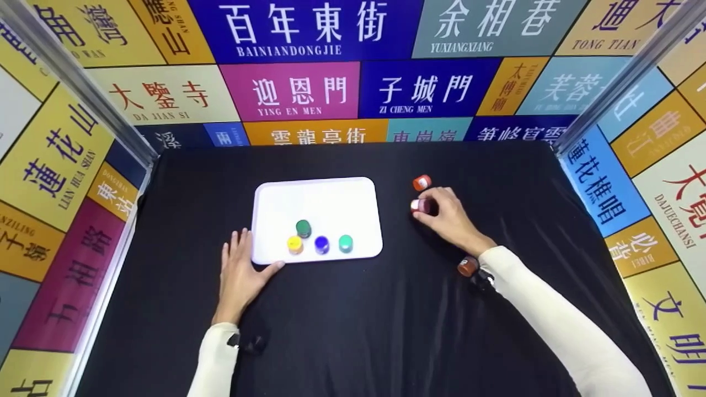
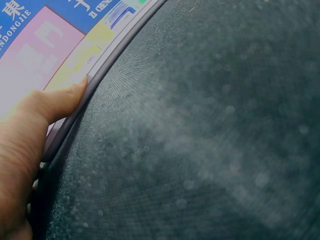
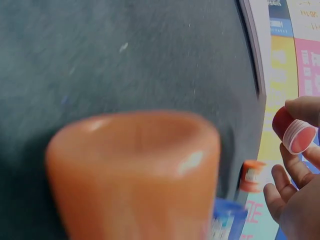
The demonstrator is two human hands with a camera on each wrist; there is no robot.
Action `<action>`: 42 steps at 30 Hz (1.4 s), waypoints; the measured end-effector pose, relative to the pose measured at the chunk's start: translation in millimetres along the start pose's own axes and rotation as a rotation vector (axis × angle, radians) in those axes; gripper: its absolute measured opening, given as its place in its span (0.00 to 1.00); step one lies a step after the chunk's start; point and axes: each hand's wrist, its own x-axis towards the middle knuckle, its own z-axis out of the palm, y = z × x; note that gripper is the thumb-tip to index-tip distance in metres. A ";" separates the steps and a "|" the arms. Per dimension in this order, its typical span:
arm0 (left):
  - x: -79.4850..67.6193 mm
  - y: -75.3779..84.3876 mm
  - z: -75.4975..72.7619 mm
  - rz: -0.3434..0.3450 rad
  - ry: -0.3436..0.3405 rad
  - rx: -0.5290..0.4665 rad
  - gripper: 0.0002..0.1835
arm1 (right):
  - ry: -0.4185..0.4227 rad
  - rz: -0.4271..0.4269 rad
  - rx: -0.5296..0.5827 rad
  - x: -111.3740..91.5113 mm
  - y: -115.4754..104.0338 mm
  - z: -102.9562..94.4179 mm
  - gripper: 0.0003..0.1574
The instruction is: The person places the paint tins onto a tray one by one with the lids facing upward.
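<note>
My right hand (image 1: 449,218) pinches a small red paint jar (image 3: 284,122) between thumb and fingers, over the black cloth to the right of the white tray (image 1: 331,201). The jar is tilted, its pale round end showing in the right wrist view. My left hand (image 1: 241,281) lies at the tray's near left corner, fingers straight along the side and thumb on the near rim. On the tray stand a dark green jar (image 1: 303,228), a yellow jar (image 1: 295,244), a blue jar (image 1: 321,245) and a light green jar (image 1: 346,243).
An orange-red jar (image 1: 422,182) lies just beyond my right hand. A brown-orange jar (image 1: 468,266) sits beside the right wrist and looms large in the right wrist view, with another blue jar (image 3: 227,220) behind it. Printed panels (image 1: 289,91) wall the table's back and sides.
</note>
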 end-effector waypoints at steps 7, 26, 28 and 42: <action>1.0 0.6 0.3 0.002 0.002 -0.005 0.64 | -0.023 -0.058 0.006 4.5 -5.8 12.8 0.20; 0.3 -1.1 0.5 0.019 0.019 -0.007 0.63 | -0.133 -0.043 0.036 9.9 -25.5 42.3 0.27; 0.1 -0.8 0.1 0.015 0.020 -0.006 0.63 | -0.144 -0.025 0.035 10.4 -27.7 46.0 0.27; 1.2 -1.0 0.4 0.000 -0.003 0.001 0.64 | -0.183 -0.126 0.057 23.2 -44.5 73.3 0.21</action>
